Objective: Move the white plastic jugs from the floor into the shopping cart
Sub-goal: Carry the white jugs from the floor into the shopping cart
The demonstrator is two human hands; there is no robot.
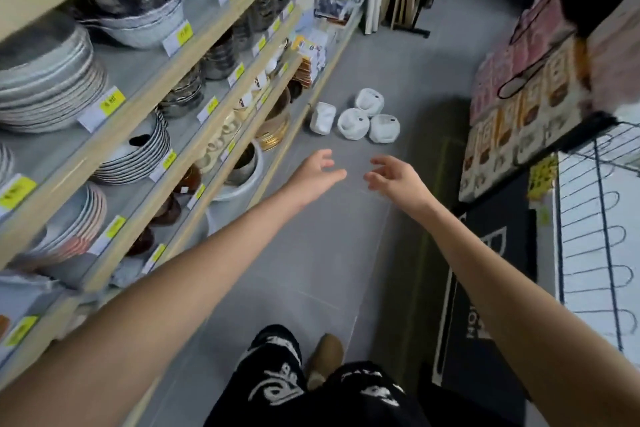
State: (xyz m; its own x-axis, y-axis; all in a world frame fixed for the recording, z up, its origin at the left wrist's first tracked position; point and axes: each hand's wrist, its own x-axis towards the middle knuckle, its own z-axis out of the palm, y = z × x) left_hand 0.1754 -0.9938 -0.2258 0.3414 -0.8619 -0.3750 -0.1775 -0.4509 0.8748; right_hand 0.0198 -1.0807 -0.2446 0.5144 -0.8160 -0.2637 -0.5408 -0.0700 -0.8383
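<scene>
Several white plastic jugs stand in a cluster on the grey floor ahead: one by the shelf base, one at the back, one in the middle and one on the right. My left hand and my right hand are stretched out side by side above the floor, short of the jugs. Both have relaxed, slightly curled fingers and hold nothing. No shopping cart shows clearly; a wire frame sits at the right edge.
Shelves of plates and bowls line the left side of the aisle. Hanging mats and rugs fill the right, with a dark doormat below them. My legs and a shoe are at the bottom.
</scene>
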